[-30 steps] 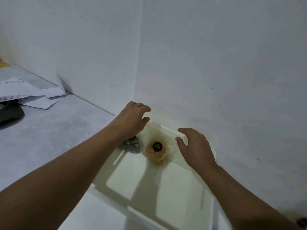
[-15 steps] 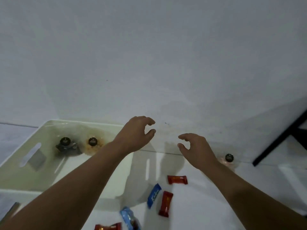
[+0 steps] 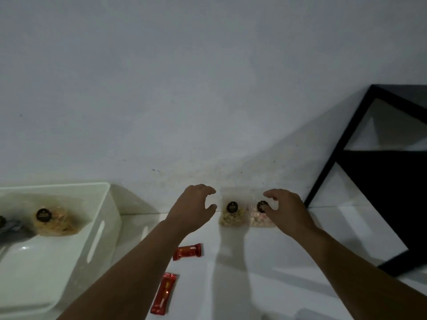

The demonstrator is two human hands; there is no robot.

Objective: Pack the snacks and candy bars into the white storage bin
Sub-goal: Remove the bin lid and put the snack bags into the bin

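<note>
The white storage bin (image 3: pixel 108 204) stands at the left, holding a clear pouch of orange snacks (image 3: pixel 55 221) and a dark pouch (image 3: pixel 9 227) at its far end. Two clear snack pouches lean against the wall: a yellowish one (image 3: pixel 232 215) and a pinkish one (image 3: pixel 257 219). My left hand (image 3: pixel 191 209) hovers open just left of the yellowish pouch. My right hand (image 3: pixel 286 209) is open, its fingertips at the pinkish pouch's black label. Two red candy bars lie on the white surface, one (image 3: pixel 187 251) near my left forearm, another (image 3: pixel 164 293) closer to me.
A white wall (image 3: pixel 208 88) rises right behind the pouches. A black metal frame (image 3: pixel 335 153) leans at the right, close to my right hand. White surface (image 3: pixel 254 273) stretches between my forearms.
My view and both hands have swung right, away from the bin toward the two pouches by the wall. The blue candy bars have dropped out of view.
</note>
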